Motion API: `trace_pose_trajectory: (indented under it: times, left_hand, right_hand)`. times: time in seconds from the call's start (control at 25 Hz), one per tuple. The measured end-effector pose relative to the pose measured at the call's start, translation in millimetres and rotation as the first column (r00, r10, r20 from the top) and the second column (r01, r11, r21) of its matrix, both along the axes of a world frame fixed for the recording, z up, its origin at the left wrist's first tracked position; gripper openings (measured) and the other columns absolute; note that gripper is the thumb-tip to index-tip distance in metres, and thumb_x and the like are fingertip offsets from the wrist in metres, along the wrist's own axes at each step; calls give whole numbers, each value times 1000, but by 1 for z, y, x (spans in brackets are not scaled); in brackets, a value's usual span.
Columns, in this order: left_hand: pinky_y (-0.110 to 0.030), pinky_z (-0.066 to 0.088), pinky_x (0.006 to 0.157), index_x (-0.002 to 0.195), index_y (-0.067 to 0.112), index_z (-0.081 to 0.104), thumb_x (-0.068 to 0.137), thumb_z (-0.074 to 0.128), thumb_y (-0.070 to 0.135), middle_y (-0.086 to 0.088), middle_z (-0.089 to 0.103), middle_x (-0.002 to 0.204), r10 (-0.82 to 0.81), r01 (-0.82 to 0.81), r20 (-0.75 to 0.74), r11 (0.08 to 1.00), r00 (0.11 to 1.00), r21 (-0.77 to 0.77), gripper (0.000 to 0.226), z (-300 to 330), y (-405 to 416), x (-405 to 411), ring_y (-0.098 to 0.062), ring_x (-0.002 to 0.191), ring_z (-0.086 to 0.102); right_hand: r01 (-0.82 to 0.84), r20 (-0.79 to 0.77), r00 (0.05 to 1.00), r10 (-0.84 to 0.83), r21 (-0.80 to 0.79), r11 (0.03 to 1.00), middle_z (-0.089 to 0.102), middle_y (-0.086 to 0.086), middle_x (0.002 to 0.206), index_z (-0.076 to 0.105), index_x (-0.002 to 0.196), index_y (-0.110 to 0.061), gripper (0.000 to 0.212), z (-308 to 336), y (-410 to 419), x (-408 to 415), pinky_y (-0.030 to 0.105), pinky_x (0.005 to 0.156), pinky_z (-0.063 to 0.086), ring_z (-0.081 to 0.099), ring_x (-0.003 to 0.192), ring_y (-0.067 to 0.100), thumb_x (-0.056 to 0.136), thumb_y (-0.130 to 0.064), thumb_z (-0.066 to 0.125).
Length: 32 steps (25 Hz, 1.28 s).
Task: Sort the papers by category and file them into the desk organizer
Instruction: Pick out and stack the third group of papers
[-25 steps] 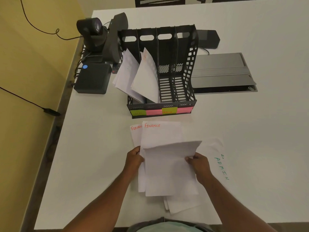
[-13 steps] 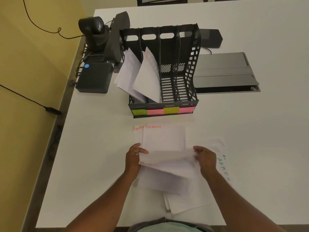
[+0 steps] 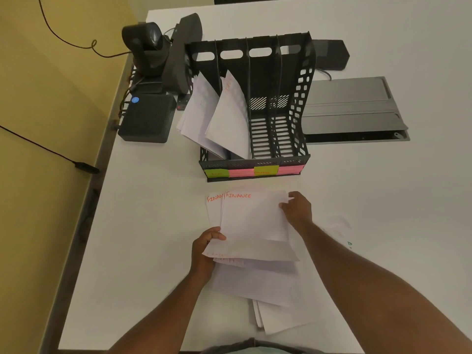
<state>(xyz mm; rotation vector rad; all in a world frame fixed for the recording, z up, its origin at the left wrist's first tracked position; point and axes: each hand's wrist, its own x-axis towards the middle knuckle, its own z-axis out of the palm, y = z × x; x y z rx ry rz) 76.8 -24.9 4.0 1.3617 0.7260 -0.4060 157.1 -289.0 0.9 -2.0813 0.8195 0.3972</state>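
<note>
Gathering the finance sheets [image 3: 252, 215] just before the organizer [image 3: 255, 159], my left hand [image 3: 204, 251] pinched loose papers [image 3: 255, 277] while my right hand [image 3: 297, 209] pinched the sheets' far corner; I judged squaring edges first wise.

right hand [image 3: 297, 209]: a second ago it was pinching the right edge of the lifted sheet, now it's let go and reached forward to the right edge of the top FINANCE sheet [image 3: 255, 215], fingers curled on that edge

left hand [image 3: 204, 251]: was up at the sheet's top left corner, now grips the left end of the folded-over sheet, thumb on top

lifted sheet [image 3: 252, 250]: was held up flat between both hands, then it sagged, now it's flopped down into a narrow folded band across the loose pile [image 3: 255, 282]

ADMIN sheet [image 3: 339, 226]: green lettering was readable before, now mostly hidden behind the right forearm
</note>
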Motion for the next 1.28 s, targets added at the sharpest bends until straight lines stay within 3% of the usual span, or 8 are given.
trace_pose_trajectory:
  times: [0.24,0.32,0.48,0.6,0.76,0.92,1.08,1.28]
  left_hand:
    - [-46,48,99,87,18,73,71,67,10,-11,63,127,-78,57,128,985,989,165,18,-3,-6,12,-30,115,60]
    - [-53,50,100,95,33,71,82,70,4,-11,61,131,-103,71,127,969,987,235,31,-1,-10,18,-33,118,59]
    - [-57,46,103,85,43,77,88,67,4,-9,54,143,-55,24,184,985,981,169,41,-3,-12,27,-34,129,52]
    - [-48,51,101,124,29,68,88,70,12,-3,65,129,-56,28,158,985,986,172,40,-5,-12,29,-27,118,61]
    - [-31,58,79,85,41,77,84,71,7,16,76,90,-112,69,160,965,981,253,34,-2,-13,29,-17,94,69]
    - [-39,52,71,79,25,67,78,69,-6,-4,71,86,-90,40,136,942,987,334,31,-4,-8,26,-30,85,64]
    - [-40,58,78,117,17,54,80,71,-4,-7,67,100,-58,15,167,969,984,247,46,-4,-3,20,-25,93,66]
    - [-36,57,77,100,21,72,81,70,4,-2,75,97,-75,40,119,961,990,275,26,-7,2,23,-27,95,69]
  right_hand:
    - [-10,273,962,-4,49,999,68,1,83,65,87,-19,9,7,-1,-31,3,55,41,60,74,21,89,-11,68]
    - [8,353,932,-81,203,979,70,8,84,69,84,-12,16,14,-4,-45,1,66,45,62,77,24,90,1,62]
    - [-107,264,964,-25,473,874,64,15,130,73,82,6,23,30,-17,-61,40,108,44,59,120,28,86,20,55]
    - [-192,231,970,75,540,820,64,16,134,70,69,-1,34,39,-29,-68,43,114,38,56,127,30,88,21,53]
    - [-59,161,985,-54,622,781,69,22,121,66,56,-5,48,40,-28,-58,43,101,46,60,121,37,86,23,42]
    - [281,28,945,-326,439,854,67,23,122,72,104,-1,31,18,-19,-18,39,83,51,63,105,33,90,9,46]
    - [129,-40,992,-123,305,944,57,26,136,56,130,5,42,2,-8,5,46,111,42,56,123,37,89,3,64]
    - [-143,-31,988,150,166,976,70,20,118,72,112,2,25,12,11,7,37,92,51,65,110,35,90,-6,64]
